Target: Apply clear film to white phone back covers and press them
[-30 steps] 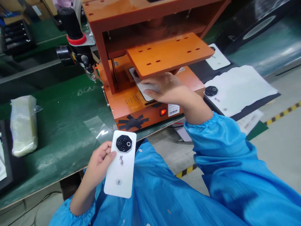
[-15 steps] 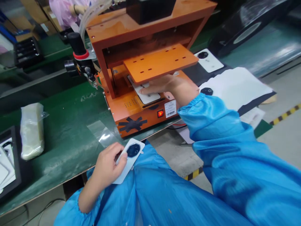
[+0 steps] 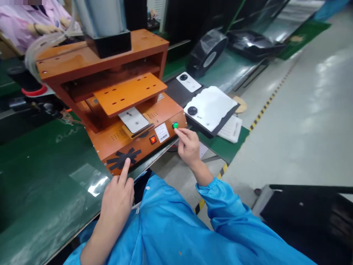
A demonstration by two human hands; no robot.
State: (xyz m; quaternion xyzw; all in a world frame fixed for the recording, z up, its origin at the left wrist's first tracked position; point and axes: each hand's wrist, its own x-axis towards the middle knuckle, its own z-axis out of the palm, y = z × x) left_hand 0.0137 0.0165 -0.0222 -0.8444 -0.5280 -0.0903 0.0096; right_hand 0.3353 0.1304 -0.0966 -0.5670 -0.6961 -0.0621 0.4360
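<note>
The white phone back cover [image 3: 135,122], partly under the orange plate [image 3: 132,94], could mark or crack if it sat skewed and the plate dropped. My right hand [image 3: 189,147] reaches forward, index apart from the curled fingers, its tip at the green button [image 3: 175,125]; my left hand [image 3: 117,195] points at the black tape [image 3: 121,160], fingers slightly apart

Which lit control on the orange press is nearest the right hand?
The round green button; the right hand has a fingertip at it. The red switch sits farther left, past the white label.
</note>
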